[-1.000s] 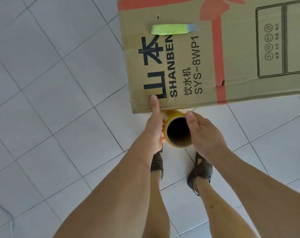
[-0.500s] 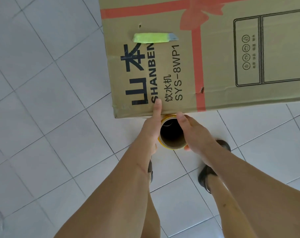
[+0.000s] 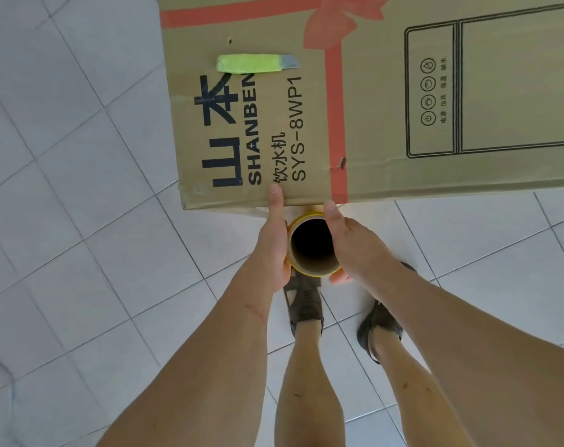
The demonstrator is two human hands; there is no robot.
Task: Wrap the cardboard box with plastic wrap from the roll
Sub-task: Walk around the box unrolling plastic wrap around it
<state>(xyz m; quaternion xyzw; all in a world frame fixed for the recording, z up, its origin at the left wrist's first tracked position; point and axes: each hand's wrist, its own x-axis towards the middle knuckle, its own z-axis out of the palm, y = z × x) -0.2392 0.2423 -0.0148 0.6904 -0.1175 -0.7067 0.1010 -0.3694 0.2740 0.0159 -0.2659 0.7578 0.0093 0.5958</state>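
A cardboard box (image 3: 387,101) stands on a pale tiled floor (image 3: 81,253). Beside its near edge, the left hand (image 3: 272,250) and right hand (image 3: 355,243) grip a roll (image 3: 311,245), fingers curled around it.

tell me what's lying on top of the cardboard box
A yellow-green utility knife lies on the cardboard box near its left edge. The left hand's thumb rests on the near edge. The top extends past the frame, so the rest is unseen.
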